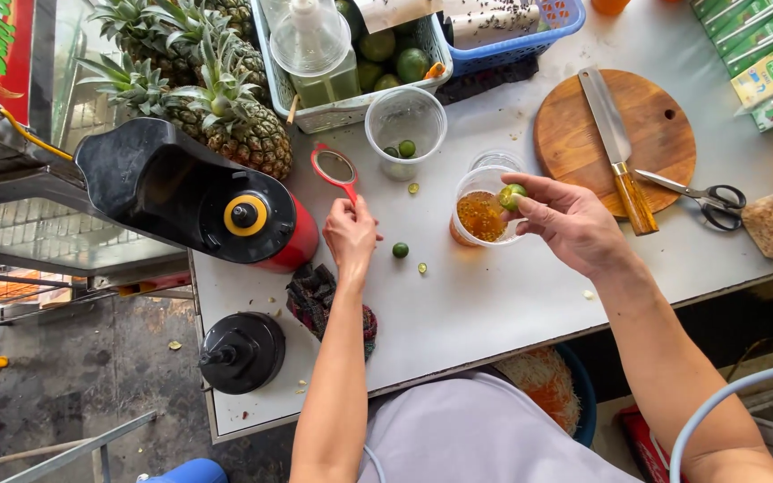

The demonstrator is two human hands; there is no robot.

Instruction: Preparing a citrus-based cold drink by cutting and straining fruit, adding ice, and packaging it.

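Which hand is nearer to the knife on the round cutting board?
The right hand. It squeezes a small lime over the cup of orange liquid, just beside the cutting board where the knife lies. The left hand holds the red strainer, much farther away.

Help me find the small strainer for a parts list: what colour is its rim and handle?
Red. The strainer, held by the left hand, shows in the head view.

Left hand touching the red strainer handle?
Touching. The head view shows the left hand with its fingers closed around the end of the red strainer handle, no gap between them, the ring lying on the table.
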